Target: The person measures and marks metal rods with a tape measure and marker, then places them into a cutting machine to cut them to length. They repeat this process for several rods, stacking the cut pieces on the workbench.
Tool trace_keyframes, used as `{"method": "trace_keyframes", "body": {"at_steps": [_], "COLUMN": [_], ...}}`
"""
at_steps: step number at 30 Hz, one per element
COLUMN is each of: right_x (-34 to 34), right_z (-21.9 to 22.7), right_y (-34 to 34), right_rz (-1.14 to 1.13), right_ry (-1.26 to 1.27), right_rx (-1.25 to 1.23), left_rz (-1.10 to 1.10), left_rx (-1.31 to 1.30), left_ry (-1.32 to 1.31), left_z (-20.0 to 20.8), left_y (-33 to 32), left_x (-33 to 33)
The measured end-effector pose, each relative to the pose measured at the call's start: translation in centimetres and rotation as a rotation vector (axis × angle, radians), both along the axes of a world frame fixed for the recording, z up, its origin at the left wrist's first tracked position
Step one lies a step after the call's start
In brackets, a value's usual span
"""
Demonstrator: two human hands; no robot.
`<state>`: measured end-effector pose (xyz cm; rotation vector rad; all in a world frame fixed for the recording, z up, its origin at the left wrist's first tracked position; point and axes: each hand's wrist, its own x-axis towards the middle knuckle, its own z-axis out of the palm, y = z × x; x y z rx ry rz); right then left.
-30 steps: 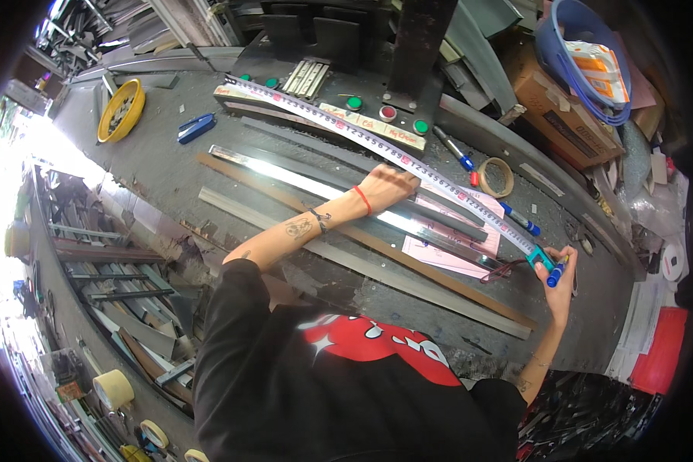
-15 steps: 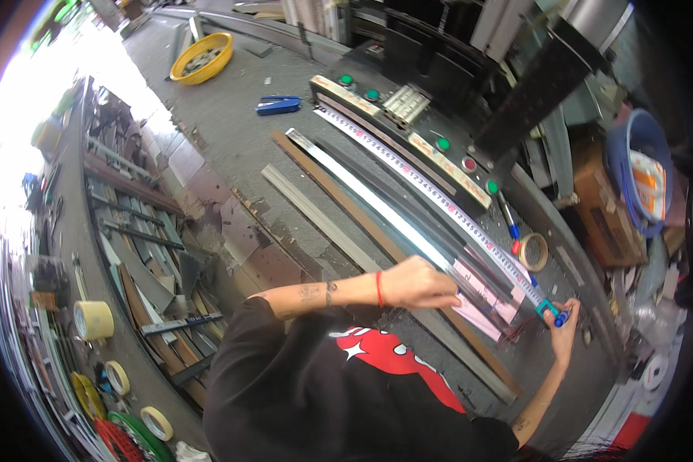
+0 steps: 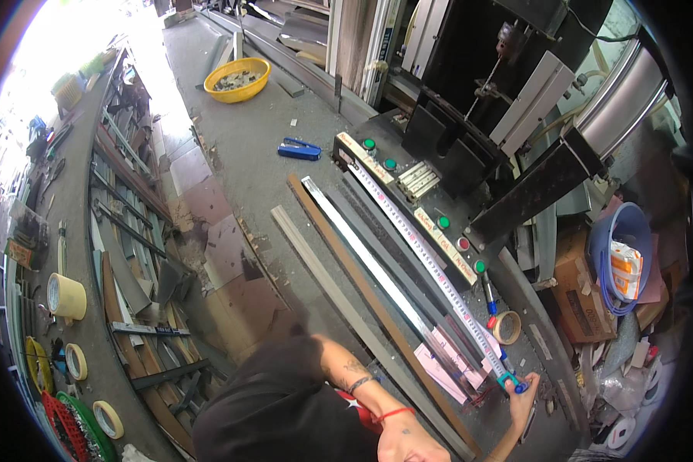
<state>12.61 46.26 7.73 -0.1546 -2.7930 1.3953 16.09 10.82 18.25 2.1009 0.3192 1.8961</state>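
Head view: the right hand curls round the teal tape measure, its blade extended over the desk alongside the button panel; the left hand is cut off, so its grip cannot be told. Measuring seems in hand; the next move likely calls for steadying the blade.
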Motion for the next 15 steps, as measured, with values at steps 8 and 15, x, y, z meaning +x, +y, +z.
{"method": "trace_keyframes", "body": {"at_steps": [8, 15], "right_x": [1.1, 0.6], "right_z": [0.1, -0.2], "right_y": [-1.8, -2.4], "right_rz": [-0.047, -0.07], "right_ry": [0.021, -0.021], "right_rx": [0.107, 0.113], "left_rz": [-0.039, -0.056], "left_rx": [0.046, 0.058], "left_ry": [0.011, 0.027], "left_z": [-0.7, -1.1], "left_y": [1.5, 1.9], "left_x": [0.5, 0.4]}}
